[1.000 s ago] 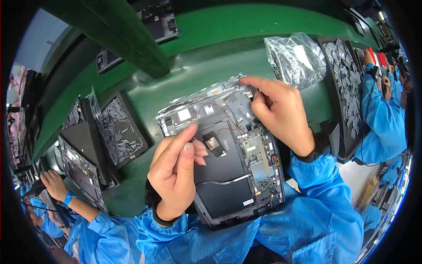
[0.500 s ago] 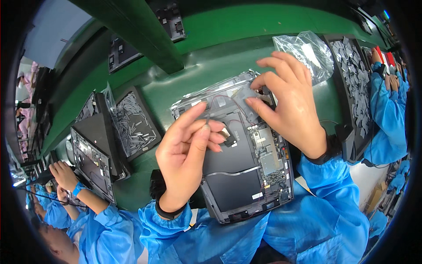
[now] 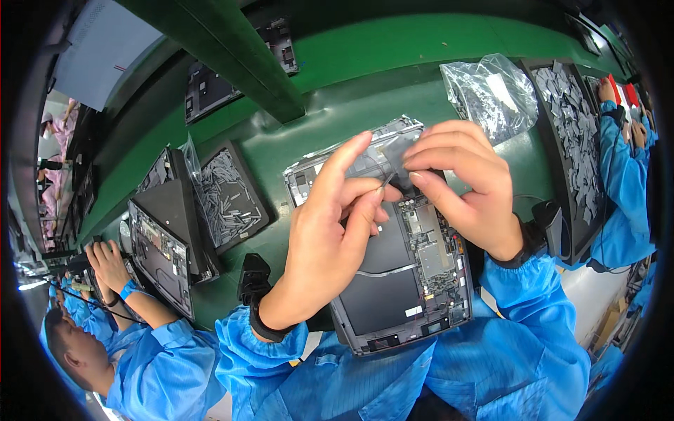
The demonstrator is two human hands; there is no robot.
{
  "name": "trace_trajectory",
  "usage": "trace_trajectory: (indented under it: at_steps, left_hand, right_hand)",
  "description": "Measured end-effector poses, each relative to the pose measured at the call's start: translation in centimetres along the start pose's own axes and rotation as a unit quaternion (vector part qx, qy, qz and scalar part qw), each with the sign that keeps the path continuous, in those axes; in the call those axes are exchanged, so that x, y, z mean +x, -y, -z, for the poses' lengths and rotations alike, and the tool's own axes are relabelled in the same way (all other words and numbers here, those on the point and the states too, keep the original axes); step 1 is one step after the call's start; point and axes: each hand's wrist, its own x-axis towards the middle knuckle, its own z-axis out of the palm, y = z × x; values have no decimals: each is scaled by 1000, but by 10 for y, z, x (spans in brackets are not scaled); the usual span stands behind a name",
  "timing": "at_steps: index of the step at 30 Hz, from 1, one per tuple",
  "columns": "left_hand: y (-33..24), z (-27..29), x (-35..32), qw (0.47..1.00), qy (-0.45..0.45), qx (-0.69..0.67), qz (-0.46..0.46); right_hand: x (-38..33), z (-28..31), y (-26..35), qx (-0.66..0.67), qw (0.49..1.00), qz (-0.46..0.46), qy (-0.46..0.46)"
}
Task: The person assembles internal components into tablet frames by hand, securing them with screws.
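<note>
Your chassis (image 3: 379, 303) lies on the green bench (image 3: 351, 119), near edge by your blue smock (image 3: 351, 375). Your left hand (image 3: 333, 224), forefinger raised, closes thumb and a finger on a thin strip (image 3: 385, 184) above it; your right hand (image 3: 470, 179), fingers bent, pinches a grey sheet (image 3: 398, 153) toward the far end. Whether strip and sheet touch cannot be told; your hands cover part of the chassis. A left tray (image 3: 258, 208) holds grey slivers (image 3: 223, 200), a right tray (image 3: 574, 235) grey pieces (image 3: 565, 112), a clear bag (image 3: 491, 98) beside it. Beyond, a green beam (image 3: 232, 56) partly hides another unit (image 3: 206, 92). Co-workers at both sides are cut off.
</note>
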Motion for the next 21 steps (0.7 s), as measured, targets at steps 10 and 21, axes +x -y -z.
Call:
trace_trajectory:
  at_steps: [10,21]
  left_hand:
    - [-14,-7,8,999,48,12,-5]
    - [-16,-2,33,974,122,161,-101]
  right_hand:
    - [-2,6,3,277,948,-155,20]
    - [13,30,-8,42,997,-21,58]
